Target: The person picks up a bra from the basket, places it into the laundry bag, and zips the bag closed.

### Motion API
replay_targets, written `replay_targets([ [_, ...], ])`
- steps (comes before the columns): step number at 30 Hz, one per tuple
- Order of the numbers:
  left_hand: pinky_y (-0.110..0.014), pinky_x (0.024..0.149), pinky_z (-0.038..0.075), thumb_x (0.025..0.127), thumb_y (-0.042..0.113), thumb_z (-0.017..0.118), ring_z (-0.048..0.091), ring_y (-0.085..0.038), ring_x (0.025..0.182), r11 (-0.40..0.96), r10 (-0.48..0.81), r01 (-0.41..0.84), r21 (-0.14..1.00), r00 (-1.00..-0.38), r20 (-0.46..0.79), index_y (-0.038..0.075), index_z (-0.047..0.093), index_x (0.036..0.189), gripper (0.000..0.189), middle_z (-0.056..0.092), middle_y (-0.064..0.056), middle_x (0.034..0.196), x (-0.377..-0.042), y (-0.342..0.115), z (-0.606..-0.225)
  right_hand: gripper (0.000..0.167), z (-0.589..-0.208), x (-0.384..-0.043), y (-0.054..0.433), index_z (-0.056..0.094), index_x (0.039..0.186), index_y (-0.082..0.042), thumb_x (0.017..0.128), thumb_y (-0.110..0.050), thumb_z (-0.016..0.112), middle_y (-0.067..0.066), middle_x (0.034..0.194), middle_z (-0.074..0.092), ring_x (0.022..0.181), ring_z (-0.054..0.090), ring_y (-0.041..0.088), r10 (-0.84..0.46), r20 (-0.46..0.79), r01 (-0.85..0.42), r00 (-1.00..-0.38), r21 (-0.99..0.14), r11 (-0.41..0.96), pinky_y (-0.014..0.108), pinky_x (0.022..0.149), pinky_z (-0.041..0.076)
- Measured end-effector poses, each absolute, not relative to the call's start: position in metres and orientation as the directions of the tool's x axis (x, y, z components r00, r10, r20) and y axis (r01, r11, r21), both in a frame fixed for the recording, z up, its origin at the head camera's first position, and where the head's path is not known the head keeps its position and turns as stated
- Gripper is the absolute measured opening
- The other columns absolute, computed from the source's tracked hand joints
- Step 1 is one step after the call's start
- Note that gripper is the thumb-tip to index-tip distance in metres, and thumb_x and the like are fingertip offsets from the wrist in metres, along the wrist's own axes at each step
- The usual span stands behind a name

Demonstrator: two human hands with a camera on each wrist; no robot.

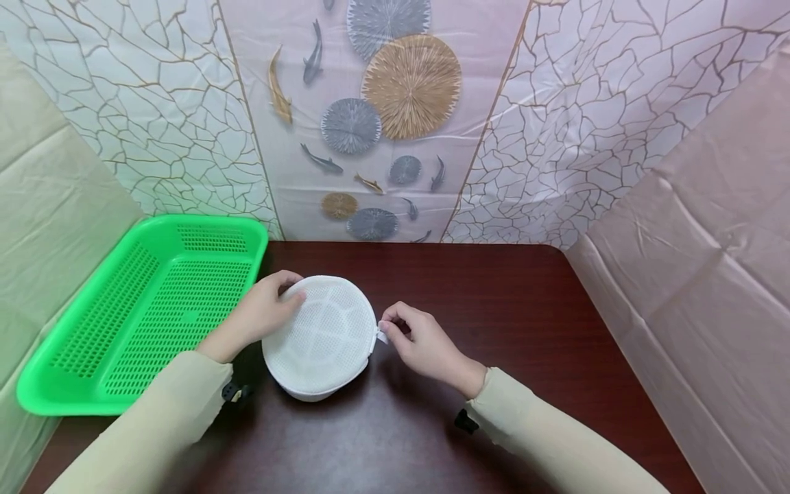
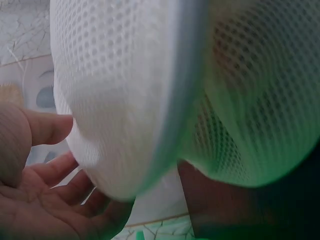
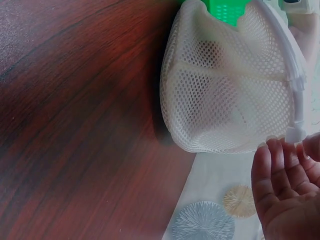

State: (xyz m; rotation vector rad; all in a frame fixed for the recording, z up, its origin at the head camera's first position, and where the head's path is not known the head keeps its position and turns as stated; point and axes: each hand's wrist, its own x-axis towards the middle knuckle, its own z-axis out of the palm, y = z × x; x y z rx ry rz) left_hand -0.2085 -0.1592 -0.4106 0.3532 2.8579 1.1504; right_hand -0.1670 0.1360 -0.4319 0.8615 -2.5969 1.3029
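Observation:
A round white mesh laundry bag (image 1: 324, 336) stands on the dark table with its flat circular top facing up. My left hand (image 1: 271, 305) grips its upper left edge, thumb over the top and fingers behind. In the left wrist view the thumb (image 2: 52, 127) and fingers lie against the white mesh (image 2: 115, 100). At the bag's right rim my right hand (image 1: 426, 339) pinches the small white zipper pull (image 1: 381, 334) between thumb and fingertips. The right wrist view shows the zipper slider (image 3: 295, 134) at the fingertips and the bag's see-through mesh side (image 3: 225, 90).
A green plastic basket (image 1: 262, 240) with slotted walls stands on the left, close beside my left forearm. The dark red-brown table (image 1: 494, 295) ends at a patterned backdrop (image 1: 370, 158). Beige cloth (image 1: 691, 226) walls the right side.

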Motion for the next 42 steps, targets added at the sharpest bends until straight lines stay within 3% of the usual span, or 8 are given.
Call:
replay_targets([
  [5, -0.044, 0.081, 0.047, 0.098, 0.024, 0.054, 0.058, -0.027, 0.096, 0.705, 0.247, 0.182, 0.686, -0.969, 0.003, 0.002, 0.055, 0.125, 0.035, 0.062, -0.016, 0.113, -0.207, -0.166, -0.414, 0.004, -0.434, -0.169, 0.138, 0.06, 0.096, -0.019, 0.099, -0.022, 0.058, -0.009, 0.078, 0.059, 0.067, 0.055, 0.014, -0.395, 0.282, -0.459, -0.874, -0.745, 0.484, 0.028, 0.06, 0.046],
  [10, -0.041, 0.078, 0.045, 0.098, 0.022, 0.055, 0.055, -0.026, 0.088, 0.709, 0.255, 0.196, 0.677, -0.967, 0.014, 0.001, 0.056, 0.123, 0.033, 0.063, -0.014, 0.106, -0.209, -0.164, -0.417, 0.005, -0.437, -0.172, 0.139, 0.058, 0.097, -0.016, 0.097, -0.021, 0.061, -0.006, 0.081, 0.062, 0.071, 0.06, 0.015, -0.378, 0.243, -0.407, -0.893, -0.794, 0.451, 0.031, 0.063, 0.049],
  [20, -0.046, 0.083, 0.047, 0.099, 0.015, 0.053, 0.06, -0.029, 0.096, 0.674, 0.252, 0.248, 0.696, -0.963, 0.1, -0.001, 0.059, 0.12, 0.027, 0.064, -0.018, 0.112, -0.217, -0.146, -0.414, 0.01, -0.435, -0.178, 0.143, 0.055, 0.1, -0.005, 0.094, -0.008, 0.062, 0.006, 0.083, 0.064, 0.076, 0.062, 0.02, -0.319, 0.16, -0.277, -0.934, -0.889, 0.365, 0.027, 0.065, 0.05],
  [29, -0.043, 0.082, 0.047, 0.098, 0.013, 0.055, 0.059, -0.028, 0.095, 0.581, 0.229, 0.282, 0.763, -0.957, 0.18, 0.0, 0.058, 0.123, 0.028, 0.064, -0.016, 0.11, -0.225, -0.125, -0.408, 0.006, -0.421, -0.193, 0.162, 0.056, 0.098, -0.008, 0.095, -0.011, 0.06, 0.005, 0.083, 0.062, 0.074, 0.059, 0.019, -0.199, 0.195, -0.264, -0.961, -0.862, 0.432, 0.027, 0.063, 0.047],
  [42, -0.04, 0.082, 0.052, 0.095, 0.004, 0.056, 0.061, -0.025, 0.1, 0.397, 0.294, 0.287, 0.872, -0.939, 0.176, 0.005, 0.047, 0.138, 0.043, 0.059, -0.014, 0.123, -0.23, -0.108, -0.413, 0.008, -0.409, -0.214, 0.189, 0.057, 0.096, -0.007, 0.095, -0.014, 0.061, 0.006, 0.082, 0.06, 0.072, 0.054, 0.019, -0.102, 0.292, -0.302, -0.951, -0.808, 0.507, 0.03, 0.062, 0.043],
])
